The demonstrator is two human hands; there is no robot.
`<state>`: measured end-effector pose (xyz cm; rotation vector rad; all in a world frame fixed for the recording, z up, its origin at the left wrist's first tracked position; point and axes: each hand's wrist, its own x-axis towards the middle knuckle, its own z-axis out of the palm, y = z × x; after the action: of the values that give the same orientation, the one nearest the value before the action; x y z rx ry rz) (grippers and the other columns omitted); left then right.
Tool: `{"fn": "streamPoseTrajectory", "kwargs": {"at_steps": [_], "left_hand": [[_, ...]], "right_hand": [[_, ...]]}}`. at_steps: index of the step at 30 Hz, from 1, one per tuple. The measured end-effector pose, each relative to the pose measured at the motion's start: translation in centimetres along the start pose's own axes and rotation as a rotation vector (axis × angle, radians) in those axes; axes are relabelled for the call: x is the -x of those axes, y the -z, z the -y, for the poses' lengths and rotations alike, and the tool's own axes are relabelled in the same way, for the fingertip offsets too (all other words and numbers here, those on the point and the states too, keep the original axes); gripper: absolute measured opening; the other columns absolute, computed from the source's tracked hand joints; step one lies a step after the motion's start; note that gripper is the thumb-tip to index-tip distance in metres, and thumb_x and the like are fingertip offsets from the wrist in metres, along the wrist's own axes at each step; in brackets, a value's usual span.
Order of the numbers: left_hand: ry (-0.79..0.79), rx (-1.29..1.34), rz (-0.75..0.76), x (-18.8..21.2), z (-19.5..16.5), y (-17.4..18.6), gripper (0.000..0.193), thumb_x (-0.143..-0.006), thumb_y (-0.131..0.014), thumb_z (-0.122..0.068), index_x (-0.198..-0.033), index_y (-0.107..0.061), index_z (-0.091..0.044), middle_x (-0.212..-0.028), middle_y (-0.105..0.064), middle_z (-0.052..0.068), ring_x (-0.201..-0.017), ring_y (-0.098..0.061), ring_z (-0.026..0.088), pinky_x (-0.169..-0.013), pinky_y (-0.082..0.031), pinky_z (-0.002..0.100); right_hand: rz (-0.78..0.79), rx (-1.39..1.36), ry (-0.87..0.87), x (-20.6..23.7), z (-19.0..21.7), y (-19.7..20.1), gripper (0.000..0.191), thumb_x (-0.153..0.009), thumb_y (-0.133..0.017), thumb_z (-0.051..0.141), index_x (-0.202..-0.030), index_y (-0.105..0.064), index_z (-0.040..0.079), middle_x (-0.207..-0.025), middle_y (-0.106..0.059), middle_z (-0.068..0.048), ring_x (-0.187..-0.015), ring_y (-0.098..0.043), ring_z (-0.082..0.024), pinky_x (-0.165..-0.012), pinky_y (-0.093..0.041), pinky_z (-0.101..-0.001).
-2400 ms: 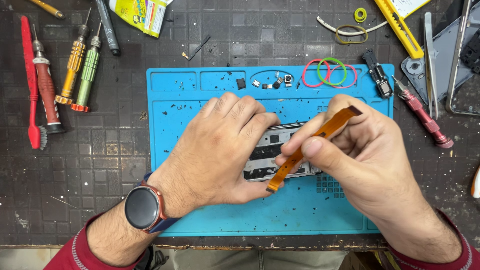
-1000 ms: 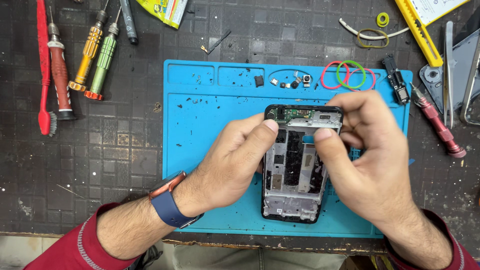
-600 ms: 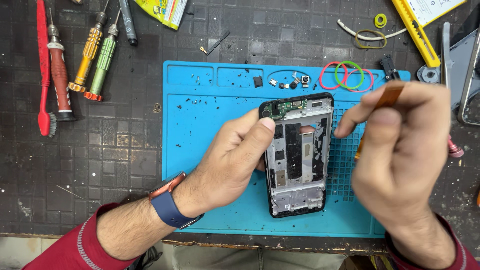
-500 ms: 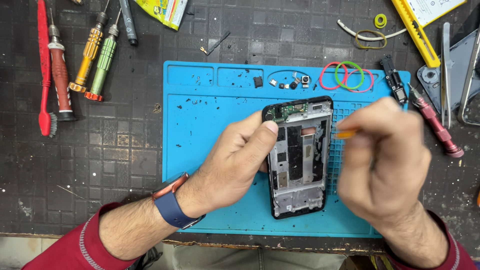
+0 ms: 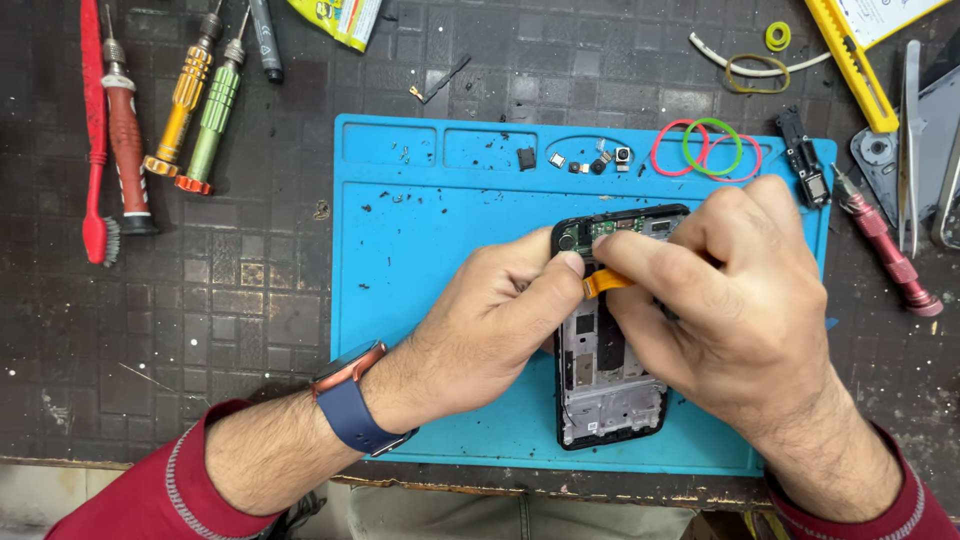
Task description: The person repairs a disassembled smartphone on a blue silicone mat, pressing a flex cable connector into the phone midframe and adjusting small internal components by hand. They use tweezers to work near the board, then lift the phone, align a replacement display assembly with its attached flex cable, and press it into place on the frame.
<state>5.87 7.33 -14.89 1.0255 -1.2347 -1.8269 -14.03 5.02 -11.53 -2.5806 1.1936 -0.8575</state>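
Dark workbench [image 5: 250, 300], scuffed and gridded, under a blue repair mat [image 5: 420, 330] lying square to the near edge

On the mat's right half, an opened phone frame [image 5: 610, 385], long axis running away from the body, circuit side up; thin, light, stiff along the rim but probably fragile across the bare boards and connectors inside, so best taken by the outer edges

Left hand [image 5: 490, 335] closed on the frame's left rim near the top, thumb tip pressed beside the upper corner, blue-strapped watch [image 5: 350, 410] on the wrist

Right hand [image 5: 735, 300] closed around an orange pry tool [image 5: 605, 282], only its tip showing between the fingers, touching the frame's upper part; plastic, slim, likely a little springy

Left of the mat, a red brush [image 5: 95, 150], then red, yellow and green screwdrivers [image 5: 190, 100]

In the mat's top tray, tiny dark loose parts [image 5: 595, 160] beside coloured rubber bands [image 5: 700, 150]
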Motion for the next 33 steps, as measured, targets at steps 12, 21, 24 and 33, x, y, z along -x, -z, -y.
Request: {"fn": "streamPoseTrajectory", "kwargs": {"at_steps": [12, 21, 24, 33], "left_hand": [[0.066, -0.030, 0.007, -0.2, -0.1, 0.1, 0.040, -0.111, -0.043, -0.030, -0.132, -0.065, -0.003, -0.085, -0.055, -0.008, -0.073, -0.045, 0.001, -0.059, -0.042, 0.023], [0.041, -0.031, 0.025, -0.1, -0.1, 0.2, 0.041, -0.111, -0.041, -0.030, -0.138, -0.061, -0.005, -0.089, -0.058, -0.008, -0.077, -0.049, 0.000, -0.064, -0.047, 0.021], [-0.003, -0.105, 0.019, -0.1, 0.0, 0.1, 0.039, -0.112, -0.042, -0.027, -0.137, -0.062, -0.004, -0.090, -0.059, -0.007, -0.078, -0.049, 0.000, -0.064, -0.046, 0.022], [0.102, 0.080, 0.044, -0.4, 0.1, 0.2, 0.038, -0.109, -0.043, -0.025, -0.135, -0.062, -0.004, -0.095, -0.063, -0.006, -0.080, -0.054, 0.001, -0.065, -0.050, 0.024]], "right_hand": [[0.105, -0.015, 0.078, -1.0, -0.7, 0.6, 0.035, -0.067, -0.083, 0.002, -0.098, -0.072, 0.012, -0.079, -0.045, -0.007, -0.076, -0.048, -0.028, -0.068, -0.042, -0.0406], [0.146, -0.027, 0.050, -1.1, -0.7, 0.8, 0.033, -0.070, -0.082, 0.002, -0.100, -0.071, 0.012, -0.080, -0.045, -0.007, -0.077, -0.048, -0.028, -0.069, -0.041, -0.0413], [0.164, -0.034, 0.030, -1.1, -0.6, 0.9, 0.035, -0.069, -0.080, 0.002, -0.101, -0.070, 0.012, -0.081, -0.046, -0.007, -0.078, -0.048, -0.028, -0.070, -0.041, -0.0417], [0.108, -0.045, 0.024, -0.3, -0.8, 0.7, 0.034, -0.077, -0.078, 0.002, -0.107, -0.065, 0.009, -0.085, -0.049, -0.009, -0.082, -0.049, -0.030, -0.074, -0.041, -0.0438]]}}
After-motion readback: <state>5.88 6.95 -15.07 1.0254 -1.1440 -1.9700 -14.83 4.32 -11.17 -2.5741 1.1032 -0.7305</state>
